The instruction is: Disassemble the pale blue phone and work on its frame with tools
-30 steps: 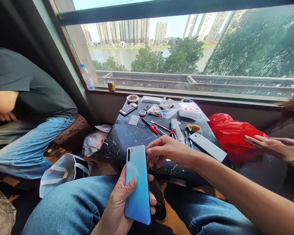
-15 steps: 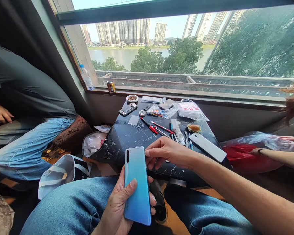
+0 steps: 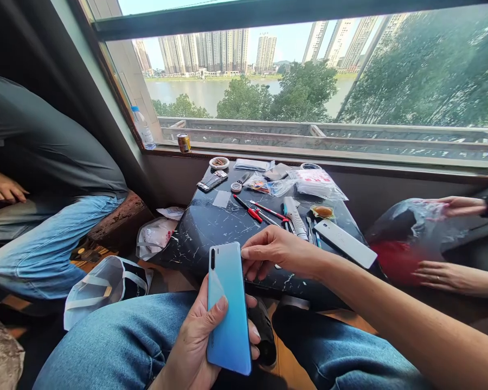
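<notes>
Gripping a pale blue smartphone (image 3: 228, 309) upright in the left hand (image 3: 191, 346), back facing up, fingers wrapped around its edge — the phone sits above a jeans-clad thigh (image 3: 117, 341). The right hand (image 3: 278, 252), fingers loosely spread and holding nothing, lies just beside it at the edge of a black marble-pattern table (image 3: 195, 238), near a white phone (image 3: 345, 244) and red-handled screwdrivers (image 3: 248, 208).
</notes>
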`<action>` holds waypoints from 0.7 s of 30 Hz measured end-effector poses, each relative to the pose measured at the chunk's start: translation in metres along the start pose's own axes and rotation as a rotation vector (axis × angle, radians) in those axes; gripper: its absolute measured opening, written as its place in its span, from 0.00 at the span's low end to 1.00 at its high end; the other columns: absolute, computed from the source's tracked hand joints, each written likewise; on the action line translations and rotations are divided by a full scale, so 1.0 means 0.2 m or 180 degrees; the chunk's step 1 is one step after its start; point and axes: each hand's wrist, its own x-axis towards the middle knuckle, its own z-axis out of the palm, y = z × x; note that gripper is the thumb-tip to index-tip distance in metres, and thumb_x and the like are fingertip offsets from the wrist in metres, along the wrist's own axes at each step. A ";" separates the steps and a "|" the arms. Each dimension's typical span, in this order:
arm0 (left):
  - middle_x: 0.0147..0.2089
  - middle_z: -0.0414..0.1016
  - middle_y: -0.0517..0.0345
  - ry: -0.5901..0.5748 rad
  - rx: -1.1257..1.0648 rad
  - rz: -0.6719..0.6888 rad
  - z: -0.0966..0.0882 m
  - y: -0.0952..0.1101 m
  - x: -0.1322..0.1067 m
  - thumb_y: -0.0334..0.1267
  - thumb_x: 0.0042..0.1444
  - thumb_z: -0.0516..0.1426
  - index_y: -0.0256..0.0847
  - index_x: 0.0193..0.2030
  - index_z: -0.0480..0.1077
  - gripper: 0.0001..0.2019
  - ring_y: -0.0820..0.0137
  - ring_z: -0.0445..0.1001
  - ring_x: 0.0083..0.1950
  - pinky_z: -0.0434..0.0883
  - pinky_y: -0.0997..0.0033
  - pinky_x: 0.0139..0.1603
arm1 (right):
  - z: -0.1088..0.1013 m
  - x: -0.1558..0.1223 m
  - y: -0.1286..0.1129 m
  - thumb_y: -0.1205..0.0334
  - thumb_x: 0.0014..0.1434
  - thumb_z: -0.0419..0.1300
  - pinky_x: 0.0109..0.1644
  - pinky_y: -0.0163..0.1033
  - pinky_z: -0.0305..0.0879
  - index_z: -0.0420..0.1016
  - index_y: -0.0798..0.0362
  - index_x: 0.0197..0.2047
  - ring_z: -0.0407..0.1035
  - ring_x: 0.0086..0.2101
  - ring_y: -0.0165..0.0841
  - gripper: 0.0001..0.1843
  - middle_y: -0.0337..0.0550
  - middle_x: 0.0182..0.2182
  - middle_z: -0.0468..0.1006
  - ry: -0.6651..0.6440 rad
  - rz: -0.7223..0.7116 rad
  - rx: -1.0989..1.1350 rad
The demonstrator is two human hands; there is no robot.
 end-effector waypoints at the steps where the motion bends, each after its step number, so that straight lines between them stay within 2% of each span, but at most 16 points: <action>1: 0.45 0.77 0.50 -0.0001 0.0005 -0.0008 0.00 0.00 0.00 0.43 0.63 0.61 0.50 0.65 0.55 0.28 0.63 0.80 0.34 0.78 0.64 0.31 | 0.00 0.00 0.00 0.43 0.51 0.71 0.32 0.32 0.69 0.85 0.57 0.35 0.76 0.29 0.31 0.23 0.45 0.29 0.84 0.0005 0.0010 0.0004; 9: 0.43 0.78 0.51 0.0094 0.0058 -0.0037 -0.02 0.00 0.01 0.42 0.62 0.61 0.49 0.63 0.56 0.26 0.63 0.81 0.34 0.79 0.63 0.33 | -0.02 0.05 0.07 0.45 0.48 0.73 0.31 0.31 0.69 0.84 0.58 0.35 0.76 0.29 0.31 0.23 0.45 0.29 0.83 -0.0012 0.0137 0.0232; 15: 0.42 0.78 0.50 0.0201 0.0238 0.0034 -0.04 0.03 0.01 0.43 0.64 0.60 0.47 0.63 0.57 0.24 0.64 0.81 0.35 0.79 0.62 0.35 | 0.04 0.05 0.09 0.46 0.49 0.73 0.32 0.32 0.72 0.85 0.58 0.37 0.77 0.29 0.31 0.22 0.46 0.30 0.83 -0.0262 0.0362 0.0143; 21: 0.42 0.78 0.50 0.0322 0.0361 0.0036 -0.05 0.01 0.01 0.43 0.63 0.61 0.48 0.65 0.55 0.27 0.61 0.82 0.36 0.80 0.59 0.36 | 0.06 0.02 0.09 0.47 0.49 0.72 0.31 0.31 0.72 0.85 0.58 0.37 0.76 0.29 0.30 0.22 0.44 0.29 0.82 -0.0204 0.0440 0.0059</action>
